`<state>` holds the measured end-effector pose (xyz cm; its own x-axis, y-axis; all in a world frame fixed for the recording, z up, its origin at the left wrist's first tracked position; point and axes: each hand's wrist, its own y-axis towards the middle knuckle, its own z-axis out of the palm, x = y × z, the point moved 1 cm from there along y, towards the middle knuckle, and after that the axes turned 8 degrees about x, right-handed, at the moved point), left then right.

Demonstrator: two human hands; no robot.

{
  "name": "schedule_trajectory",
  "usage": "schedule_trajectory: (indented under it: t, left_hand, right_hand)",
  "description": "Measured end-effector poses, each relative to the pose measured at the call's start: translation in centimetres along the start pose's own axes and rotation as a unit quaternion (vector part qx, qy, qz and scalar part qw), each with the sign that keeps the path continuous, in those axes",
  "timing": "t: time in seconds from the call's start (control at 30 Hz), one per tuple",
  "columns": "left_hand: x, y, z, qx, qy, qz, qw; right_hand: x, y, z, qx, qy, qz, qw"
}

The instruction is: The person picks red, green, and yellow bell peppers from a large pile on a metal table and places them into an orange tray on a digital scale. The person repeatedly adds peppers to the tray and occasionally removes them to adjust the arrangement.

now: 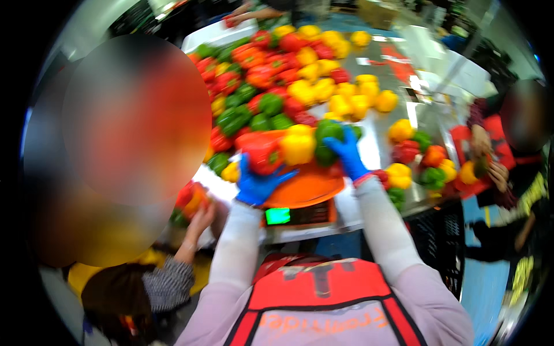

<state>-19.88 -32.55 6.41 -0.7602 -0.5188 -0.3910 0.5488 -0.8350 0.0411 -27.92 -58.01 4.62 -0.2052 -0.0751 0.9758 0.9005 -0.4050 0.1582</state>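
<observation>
Over an orange plastic tray (309, 190) on a digital scale (303, 215) lie a red bell pepper (259, 151), a yellow bell pepper (298, 145) and a green bell pepper (326, 140). My left hand (259, 179), in a blue glove, is at the lower side of the red pepper with thumb and fingers spread; whether it grips the pepper is unclear. My right hand (346, 149), gloved alike, touches the green pepper's right side, its fingers partly hidden. The scale's display glows green. Beyond the tray spreads a large pile of red, green and yellow bell peppers (270, 69).
A smaller group of peppers (404, 151) lies on the metal table (415, 114) to the right. A co-worker's hand (203, 216) holds peppers at the left; another person's hands (489, 151) handle peppers at the right. Black crates (437, 246) stand below the table's right edge.
</observation>
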Motion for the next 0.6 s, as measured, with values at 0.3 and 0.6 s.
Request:
schedule_trajectory:
  t: [0.3,0.6]
  left_hand:
    - [-7.0,-11.8,2.5,0.053,0.063,0.083,0.993]
    - [-8.5,-22.1,0.4,-0.033,0.064,0.134,0.988]
  right_hand:
    - [3.1,-5.7,12.3,0.072,0.147,0.004,0.987]
    - [1.3,-9.5,20.2,0.106,0.137,0.073,0.982]
